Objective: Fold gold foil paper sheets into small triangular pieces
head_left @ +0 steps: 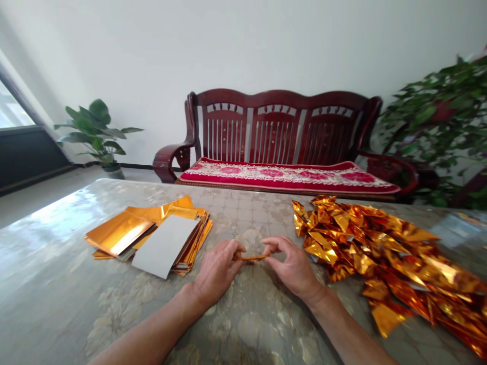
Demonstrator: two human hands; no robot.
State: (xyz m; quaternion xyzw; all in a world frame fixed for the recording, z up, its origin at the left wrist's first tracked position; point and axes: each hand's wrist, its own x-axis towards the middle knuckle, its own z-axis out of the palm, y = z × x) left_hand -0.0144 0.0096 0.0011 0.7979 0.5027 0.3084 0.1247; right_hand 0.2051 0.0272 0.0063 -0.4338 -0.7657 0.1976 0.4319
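Between my two hands is a narrow piece of gold foil paper [254, 258], seen nearly edge-on just above the table. My left hand [219, 264] pinches its left end, fingers curled. At the other end, my right hand [289, 264] holds it between thumb and fingers. Left of my hands lies a loose stack of flat gold foil sheets [124, 230], with a grey backside of one sheet [167, 243] facing up on top. To the right spreads a heap of folded gold foil pieces [353, 228], crumpled-looking and shiny.
The table [243, 324] has a glossy patterned cover. Behind it stands a dark red wooden bench [274, 126] with a red floral cushion [289, 175]. A potted plant [101, 132] is at the back left, and a leafy plant [441, 111] at the right.
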